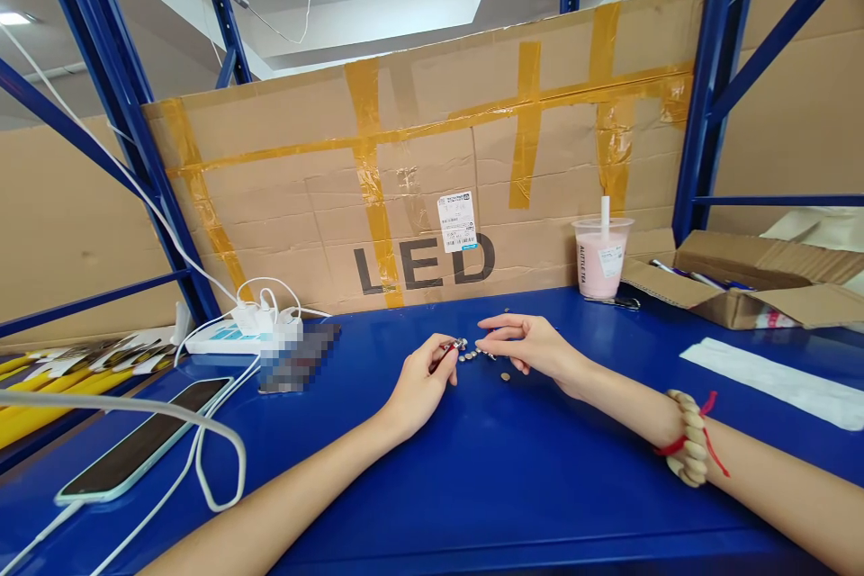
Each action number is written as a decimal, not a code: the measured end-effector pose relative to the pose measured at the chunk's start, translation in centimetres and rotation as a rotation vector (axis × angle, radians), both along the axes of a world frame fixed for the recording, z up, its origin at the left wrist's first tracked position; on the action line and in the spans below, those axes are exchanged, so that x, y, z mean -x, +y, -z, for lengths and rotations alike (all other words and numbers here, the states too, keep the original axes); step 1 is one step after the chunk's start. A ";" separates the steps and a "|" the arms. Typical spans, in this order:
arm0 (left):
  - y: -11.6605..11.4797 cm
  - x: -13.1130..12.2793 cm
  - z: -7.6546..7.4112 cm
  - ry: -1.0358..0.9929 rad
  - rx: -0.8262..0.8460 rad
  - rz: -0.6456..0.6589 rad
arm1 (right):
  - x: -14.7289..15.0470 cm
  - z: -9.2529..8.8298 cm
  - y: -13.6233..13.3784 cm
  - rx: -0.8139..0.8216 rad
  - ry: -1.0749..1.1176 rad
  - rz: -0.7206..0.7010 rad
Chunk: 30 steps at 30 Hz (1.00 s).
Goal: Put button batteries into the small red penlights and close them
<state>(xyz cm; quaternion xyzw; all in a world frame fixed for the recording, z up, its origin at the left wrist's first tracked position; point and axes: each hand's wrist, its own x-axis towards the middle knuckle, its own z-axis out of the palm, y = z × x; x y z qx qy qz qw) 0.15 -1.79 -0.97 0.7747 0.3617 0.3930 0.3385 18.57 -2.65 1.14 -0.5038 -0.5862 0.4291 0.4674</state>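
Note:
My left hand (424, 382) is closed round a small red object with a shiny metal end (460, 344); its exact kind is too small to tell. Opposite it, my right hand (533, 345) has its thumb and fingertips brought close together over the table. Whatever they pinch, if anything, is too small to make out. Between and under the fingertips lie several small round metal pieces (471, 356), button-like or coin-like. One brownish round piece (506, 376) lies apart, just below my right hand. A beaded bracelet with red cord (689, 439) circles the right wrist.
The blue tabletop (513, 486) bears a phone (148, 436) with white cables, a power strip (226, 338), and a partly blurred dark device (314, 355) at left. At right stand a pink drink cup (599, 261), an open cardboard box (735, 292) and a white strip (776, 382). Cardboard (432, 171) walls the back.

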 end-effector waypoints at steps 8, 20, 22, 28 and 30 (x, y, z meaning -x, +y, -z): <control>-0.1 -0.1 -0.1 0.017 -0.003 0.005 | 0.0 -0.1 -0.2 0.003 -0.028 0.010; -0.3 -0.1 -0.3 0.021 -0.003 0.005 | -0.1 0.2 0.2 -0.017 -0.013 0.001; -0.3 -0.1 -0.3 0.019 -0.002 0.004 | 0.0 0.2 0.2 -0.008 -0.005 -0.001; -0.3 -0.2 -0.3 0.019 -0.001 0.009 | -0.1 0.2 0.0 0.034 0.018 0.011; -0.3 -0.1 -0.3 0.016 0.001 0.014 | -0.1 0.2 0.0 0.033 0.022 0.012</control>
